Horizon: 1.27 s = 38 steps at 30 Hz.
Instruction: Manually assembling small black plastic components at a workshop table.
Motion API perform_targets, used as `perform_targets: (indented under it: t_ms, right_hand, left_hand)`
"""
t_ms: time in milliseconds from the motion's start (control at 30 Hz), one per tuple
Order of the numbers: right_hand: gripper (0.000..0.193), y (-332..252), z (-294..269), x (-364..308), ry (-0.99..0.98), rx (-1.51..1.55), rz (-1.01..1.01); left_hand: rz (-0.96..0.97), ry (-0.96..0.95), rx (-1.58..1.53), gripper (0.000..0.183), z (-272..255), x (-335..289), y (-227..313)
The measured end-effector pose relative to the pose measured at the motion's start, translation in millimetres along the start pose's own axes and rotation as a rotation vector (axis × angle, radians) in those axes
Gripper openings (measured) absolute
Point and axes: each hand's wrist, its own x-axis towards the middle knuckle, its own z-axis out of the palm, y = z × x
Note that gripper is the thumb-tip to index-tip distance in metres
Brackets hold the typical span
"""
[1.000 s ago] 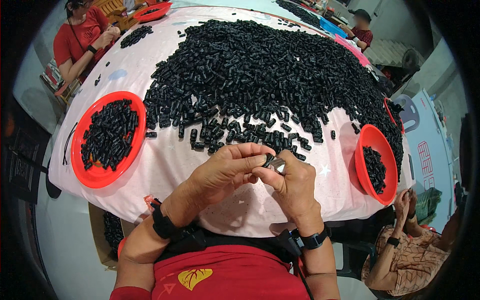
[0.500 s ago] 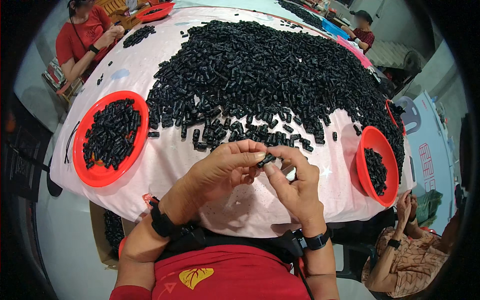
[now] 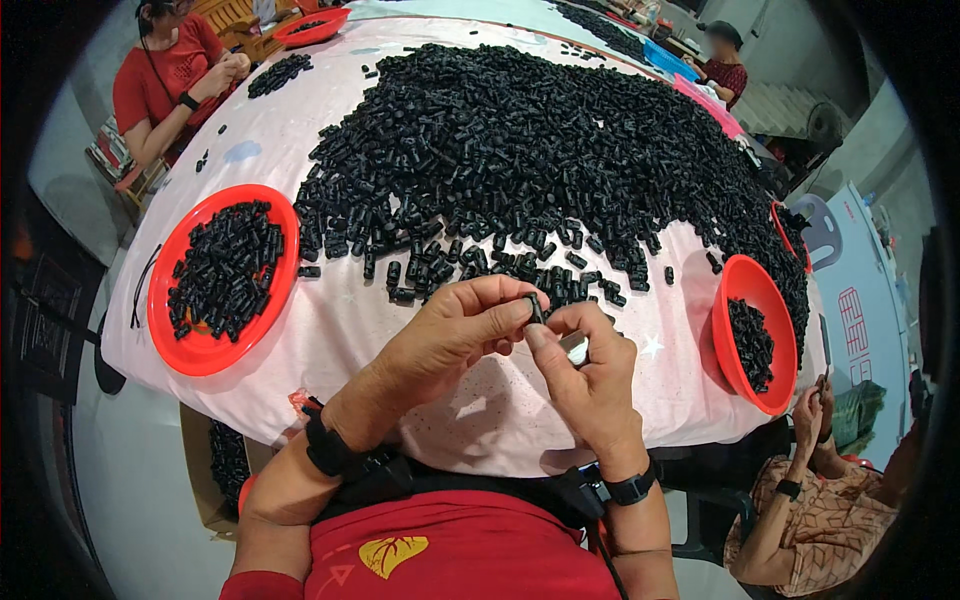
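In front of my body, above the near part of the cloth, both hands meet at one small black cylindrical plastic part. My left hand pinches it between thumb and forefinger. The thumb and fingers of my right hand are closed on its lower end. A shiny whitish object shows between the right thumb and fingers; its kind is mostly hidden by the hand. Just beyond my hands, loose parts spread out from a large heap of the same black parts.
A pink patterned cloth covers the table. At left sits a red bowl with black parts; another red bowl is at right. A cardboard box stands below. Co-workers sit at left, far right and near right.
The black part has turned from lying slanted to standing more upright between my fingers. More of the whitish object in my right hand shows now.
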Motion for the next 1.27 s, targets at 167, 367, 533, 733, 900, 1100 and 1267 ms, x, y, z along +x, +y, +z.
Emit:
perform_targets:
  t_ms: [167, 367, 533, 733, 900, 1100, 1267]
  right_hand:
    - [0.037, 11.1, -5.1, -2.7, -0.063, -0.16, 0.056]
    - [0.049, 12.5, -4.4, -0.5, -0.055, -0.186, 0.008]
    - [0.051, 13.8, -5.7, -0.7, -0.085, -0.256, 0.021]
    - [0.051, 13.0, -5.0, -0.9, -0.069, -0.263, -0.002]
    - [0.049, 14.9, -4.1, -0.4, -0.069, -0.285, -0.027]
    - [0.05, 15.7, -3.2, -1.0, -0.066, -0.288, -0.021]
    - [0.051, 18.9, -4.0, -0.9, -0.091, -0.312, -0.025]
  left_hand:
    - [-0.052, -0.051, -0.026, 0.028, 2.8, -1.8, 3.9]
    - [-0.071, -0.105, 0.006, 0.03, 1.6, -0.6, 3.9]
    - [-0.064, -0.091, -0.03, 0.03, 3.1, 0.3, 0.3]
    - [-0.068, -0.105, -0.054, 0.03, 3.1, 0.6, 0.1]
    - [-0.076, -0.105, -0.096, 0.03, 4.2, 0.3, -1.2]
    - [-0.079, -0.13, -0.118, 0.03, 3.2, 0.3, -1.6]
    - [-0.072, -0.118, -0.088, 0.031, 1.2, 1.1, -4.1]
